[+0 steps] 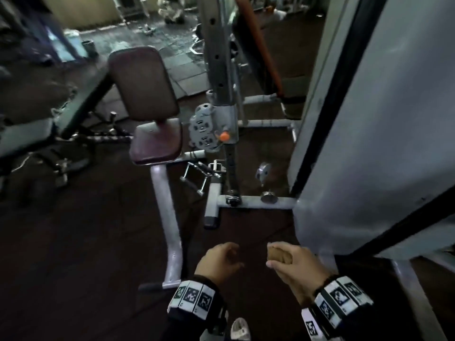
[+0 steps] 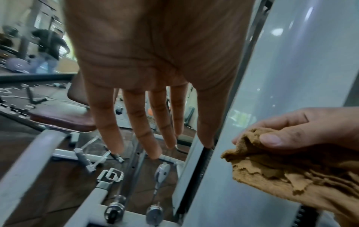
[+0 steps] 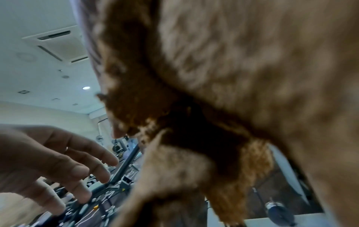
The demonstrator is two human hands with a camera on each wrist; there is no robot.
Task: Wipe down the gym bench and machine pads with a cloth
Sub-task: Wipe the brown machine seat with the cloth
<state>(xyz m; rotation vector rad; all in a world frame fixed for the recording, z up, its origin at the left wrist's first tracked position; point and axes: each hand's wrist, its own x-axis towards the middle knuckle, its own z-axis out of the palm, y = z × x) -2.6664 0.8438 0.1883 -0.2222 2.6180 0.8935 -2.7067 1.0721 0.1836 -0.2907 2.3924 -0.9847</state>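
The seat pad (image 1: 155, 141) and the upright back pad (image 1: 144, 82) of the machine stand left of centre, both in dark maroon vinyl, mounted on a pale steel frame (image 1: 167, 217). Judged from the sheen, the vinyl is smooth and firm over foam; it should take moderate wiping pressure without damage. Neither hand touches the pads; both are well apart from them.

The left hand (image 1: 218, 260) is empty. Its fingers (image 2: 141, 121) are extended and slightly spread, palm toward the floor.

The right hand (image 1: 293, 263) holds the brown cloth (image 2: 281, 169) bunched in the fist, thumb pressed over the top fold. The cloth is soft, light and limp, with a napped pile; loose folds hang below the hand. Grip it as a wad in the palm, so that a flat face is presented to the pad and no trailing edge catches on the frame.

The white shroud panel (image 1: 394, 119) of the weight stack stands just beside the right hand.

No container is visible; whether the cloth is damp cannot be determined.
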